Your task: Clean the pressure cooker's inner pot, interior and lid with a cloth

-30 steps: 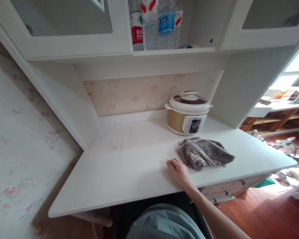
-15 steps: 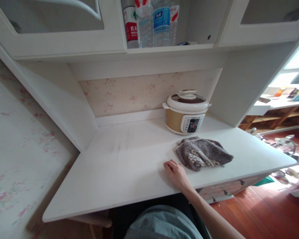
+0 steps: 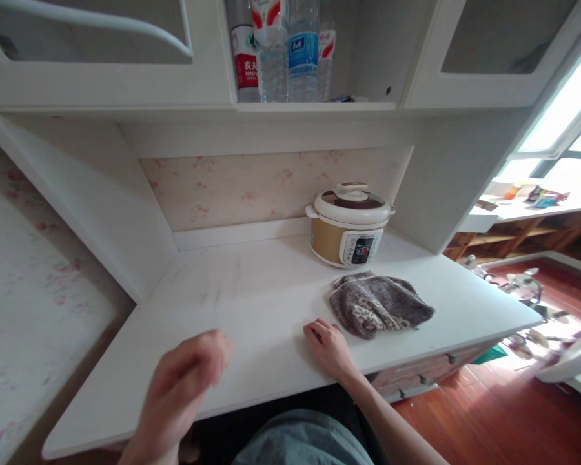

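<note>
My left hand hangs above the front left of the white desktop, blurred by motion. Its fingers are curled in and nothing shows in them. My right hand rests on the desktop near the front edge, fingers loosely closed with nothing visible in them. Just beyond it lies a crumpled grey-brown cloth with a patterned border, apart from the hand. Behind the cloth stands an electric pressure cooker, gold and white, lid on and control panel facing me.
The white desktop has side panels left and right. Overhead, an open shelf holds several plastic bottles between cabinet doors. Drawers sit below the right front edge. To the right are a window ledge with items and a red-brown floor.
My left hand has come into view from below, over the desktop's left part. The view has shifted slightly; my right hand, the cloth and the cooker stay in place on the desktop.
</note>
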